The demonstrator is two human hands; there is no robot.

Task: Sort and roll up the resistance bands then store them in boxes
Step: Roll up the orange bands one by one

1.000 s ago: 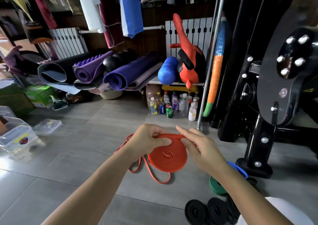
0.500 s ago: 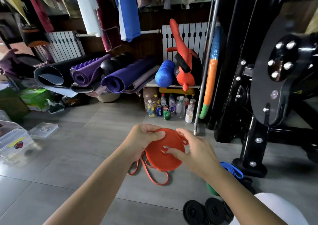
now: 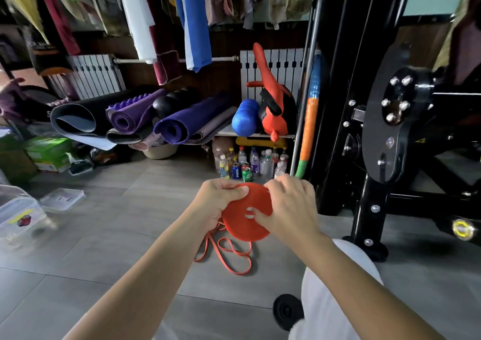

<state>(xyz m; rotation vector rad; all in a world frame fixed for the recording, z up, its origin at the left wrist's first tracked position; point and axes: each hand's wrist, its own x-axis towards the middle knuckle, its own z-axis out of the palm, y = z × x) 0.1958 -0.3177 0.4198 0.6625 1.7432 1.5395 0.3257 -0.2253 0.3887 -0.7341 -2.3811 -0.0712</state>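
An orange resistance band, wound into a flat coil (image 3: 243,225), is held up in front of me over the floor. My left hand (image 3: 214,204) grips the coil's upper left edge, thumb on its face. My right hand (image 3: 289,208) holds the right side, thumb pressed near the centre hole and fingers curled over the top rim. The band's loose tail (image 3: 226,256) hangs down and loops on the grey tiles. One rolled black band (image 3: 286,311) lies on the floor beside my knee. A clear plastic box (image 3: 18,214) stands at the far left, its lid (image 3: 62,199) beside it.
A black exercise machine frame (image 3: 369,157) stands close on the right. Rolled mats (image 3: 125,118), a blue foam roller (image 3: 244,117), and several bottles and cans (image 3: 244,162) line the back wall. Clothes hang overhead. My white-clad knee (image 3: 338,287) is at the lower right.
My right hand has moved from the coil's edge onto its face and top rim. The coil has turned and more band is wound on. The view has shifted, hiding the other rolled bands.
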